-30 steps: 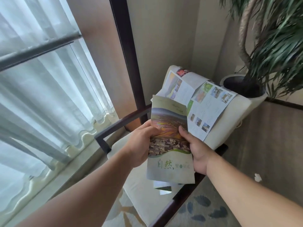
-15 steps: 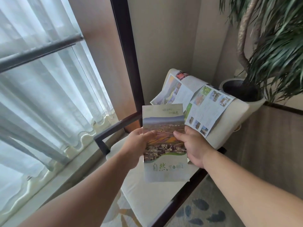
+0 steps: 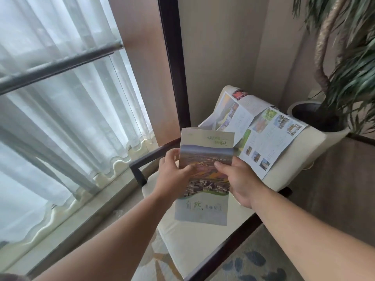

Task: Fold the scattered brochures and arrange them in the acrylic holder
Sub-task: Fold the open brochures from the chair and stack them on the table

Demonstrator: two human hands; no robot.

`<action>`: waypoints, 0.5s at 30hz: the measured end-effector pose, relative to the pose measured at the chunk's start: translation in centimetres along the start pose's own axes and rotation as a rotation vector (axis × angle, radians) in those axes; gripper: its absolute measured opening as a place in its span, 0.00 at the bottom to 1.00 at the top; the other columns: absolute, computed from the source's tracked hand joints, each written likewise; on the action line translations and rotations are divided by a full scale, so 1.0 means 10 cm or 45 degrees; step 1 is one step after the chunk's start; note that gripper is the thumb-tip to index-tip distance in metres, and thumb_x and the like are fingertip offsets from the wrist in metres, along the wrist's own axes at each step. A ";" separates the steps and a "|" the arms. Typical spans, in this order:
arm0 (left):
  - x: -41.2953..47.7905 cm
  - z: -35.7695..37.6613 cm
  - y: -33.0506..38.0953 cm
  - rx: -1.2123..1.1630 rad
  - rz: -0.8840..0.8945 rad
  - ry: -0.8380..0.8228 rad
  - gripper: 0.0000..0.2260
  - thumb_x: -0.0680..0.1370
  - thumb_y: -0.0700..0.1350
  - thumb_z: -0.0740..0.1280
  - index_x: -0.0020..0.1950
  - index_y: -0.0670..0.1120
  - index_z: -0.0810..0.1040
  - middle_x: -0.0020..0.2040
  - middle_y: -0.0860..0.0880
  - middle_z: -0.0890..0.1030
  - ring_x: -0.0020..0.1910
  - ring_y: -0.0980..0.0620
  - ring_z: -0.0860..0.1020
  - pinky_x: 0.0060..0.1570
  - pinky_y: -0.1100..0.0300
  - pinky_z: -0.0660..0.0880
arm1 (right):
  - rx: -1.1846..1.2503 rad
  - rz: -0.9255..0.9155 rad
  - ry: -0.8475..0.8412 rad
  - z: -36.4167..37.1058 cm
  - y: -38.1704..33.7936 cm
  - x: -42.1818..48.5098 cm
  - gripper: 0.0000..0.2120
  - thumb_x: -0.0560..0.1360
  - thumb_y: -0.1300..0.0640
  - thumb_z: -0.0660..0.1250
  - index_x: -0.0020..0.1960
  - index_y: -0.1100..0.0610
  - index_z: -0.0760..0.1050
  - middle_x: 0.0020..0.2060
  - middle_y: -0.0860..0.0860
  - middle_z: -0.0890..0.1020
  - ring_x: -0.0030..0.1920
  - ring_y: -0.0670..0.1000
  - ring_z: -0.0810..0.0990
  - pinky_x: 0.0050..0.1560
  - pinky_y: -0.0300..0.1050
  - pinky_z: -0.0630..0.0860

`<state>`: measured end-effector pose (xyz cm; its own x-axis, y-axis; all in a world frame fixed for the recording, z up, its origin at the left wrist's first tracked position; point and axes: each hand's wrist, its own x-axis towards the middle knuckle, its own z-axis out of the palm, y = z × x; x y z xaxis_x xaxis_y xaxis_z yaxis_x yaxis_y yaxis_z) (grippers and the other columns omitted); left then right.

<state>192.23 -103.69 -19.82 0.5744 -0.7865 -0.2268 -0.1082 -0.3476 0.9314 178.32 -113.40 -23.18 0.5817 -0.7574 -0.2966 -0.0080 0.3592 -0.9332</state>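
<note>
Your left hand (image 3: 172, 177) and right hand (image 3: 241, 183) grasp the brochure (image 3: 204, 207), now folded flat and raised; it looks ready to stow.

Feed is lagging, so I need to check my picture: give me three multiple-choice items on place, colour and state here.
1. The unfolded brochure lies: A over the chair backrest; B on the floor; C in the plant pot.
2. The seat cushion is: A red; B cream; C black.
3. The held brochure is: A crumpled; B spread open; C folded.
A: it drapes over the backrest's top. B: pale cream fabric shows. C: left hand and right hand pinch its closed panels.
</note>
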 end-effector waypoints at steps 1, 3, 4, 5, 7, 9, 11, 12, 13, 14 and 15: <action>0.00 -0.09 -0.04 -0.129 -0.058 -0.062 0.26 0.71 0.46 0.74 0.67 0.52 0.70 0.61 0.45 0.79 0.58 0.44 0.80 0.59 0.42 0.77 | 0.020 0.005 -0.038 0.06 -0.01 0.01 0.14 0.81 0.62 0.62 0.60 0.46 0.77 0.51 0.51 0.86 0.49 0.51 0.85 0.46 0.48 0.80; 0.00 -0.29 -0.15 -0.309 -0.098 -0.195 0.21 0.74 0.43 0.73 0.66 0.47 0.74 0.58 0.42 0.82 0.53 0.42 0.83 0.56 0.43 0.79 | -0.002 0.016 -0.100 0.22 0.01 0.04 0.14 0.81 0.62 0.61 0.59 0.46 0.77 0.49 0.51 0.86 0.48 0.52 0.86 0.43 0.48 0.80; -0.03 -0.39 -0.18 -0.314 -0.086 -0.194 0.15 0.76 0.40 0.70 0.63 0.45 0.77 0.56 0.41 0.84 0.52 0.41 0.84 0.54 0.44 0.79 | -0.042 0.014 -0.109 0.32 0.03 0.05 0.13 0.81 0.61 0.62 0.60 0.46 0.76 0.50 0.51 0.86 0.48 0.52 0.86 0.44 0.49 0.80; -0.07 -0.49 -0.23 -0.328 -0.067 -0.158 0.12 0.77 0.39 0.68 0.60 0.44 0.79 0.54 0.41 0.84 0.51 0.41 0.84 0.53 0.46 0.80 | -0.092 0.006 -0.093 0.44 0.06 0.07 0.13 0.81 0.59 0.63 0.62 0.47 0.75 0.51 0.51 0.85 0.49 0.52 0.85 0.45 0.49 0.80; -0.14 -0.72 -0.33 -0.387 -0.051 -0.059 0.11 0.79 0.37 0.66 0.60 0.43 0.79 0.53 0.42 0.85 0.51 0.41 0.84 0.52 0.47 0.80 | -0.190 -0.023 -0.033 0.72 0.12 0.10 0.17 0.79 0.56 0.66 0.67 0.48 0.70 0.60 0.47 0.79 0.54 0.49 0.81 0.46 0.46 0.78; -0.21 -0.99 -0.47 -0.432 -0.074 -0.001 0.11 0.79 0.36 0.64 0.61 0.42 0.78 0.54 0.41 0.85 0.52 0.41 0.83 0.53 0.45 0.79 | -0.219 -0.029 -0.054 1.01 0.20 0.12 0.18 0.78 0.55 0.67 0.67 0.49 0.69 0.62 0.44 0.75 0.54 0.45 0.80 0.44 0.43 0.77; -0.31 -1.32 -0.62 -0.416 -0.097 0.061 0.10 0.80 0.38 0.65 0.60 0.45 0.77 0.53 0.43 0.85 0.51 0.41 0.84 0.56 0.42 0.78 | -0.275 -0.016 -0.119 1.34 0.28 0.12 0.06 0.79 0.57 0.65 0.55 0.50 0.77 0.53 0.50 0.83 0.46 0.48 0.85 0.41 0.47 0.82; -0.35 -1.49 -0.73 -0.367 -0.098 0.120 0.09 0.79 0.39 0.66 0.59 0.47 0.77 0.52 0.44 0.85 0.51 0.43 0.84 0.56 0.41 0.78 | -0.332 -0.006 -0.126 1.52 0.32 0.11 0.06 0.79 0.58 0.64 0.50 0.50 0.79 0.48 0.52 0.85 0.44 0.51 0.86 0.43 0.52 0.83; -0.41 -1.67 -0.84 -0.304 -0.096 0.186 0.08 0.79 0.41 0.67 0.57 0.49 0.77 0.51 0.45 0.85 0.50 0.44 0.84 0.56 0.40 0.78 | -0.379 0.006 -0.120 1.72 0.38 0.10 0.06 0.79 0.58 0.64 0.47 0.51 0.79 0.45 0.53 0.86 0.44 0.54 0.86 0.46 0.56 0.83; -0.49 -1.85 -0.96 -0.233 -0.102 0.249 0.09 0.77 0.44 0.69 0.56 0.51 0.76 0.51 0.45 0.85 0.50 0.44 0.84 0.55 0.40 0.79 | -0.428 0.019 -0.118 1.93 0.45 0.07 0.06 0.79 0.59 0.64 0.47 0.52 0.79 0.44 0.53 0.86 0.45 0.56 0.86 0.48 0.58 0.83; -0.58 -2.05 -1.10 -0.162 -0.109 0.299 0.10 0.76 0.46 0.70 0.55 0.53 0.75 0.51 0.46 0.85 0.49 0.45 0.84 0.54 0.41 0.79 | -0.473 0.026 -0.135 2.16 0.53 0.04 0.06 0.79 0.60 0.64 0.47 0.52 0.79 0.43 0.54 0.86 0.46 0.57 0.85 0.49 0.59 0.82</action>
<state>206.69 -84.83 -22.87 0.7512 -0.6118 -0.2479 0.0430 -0.3295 0.9432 196.09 -99.98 -23.85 0.6587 -0.6847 -0.3118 -0.3035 0.1373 -0.9429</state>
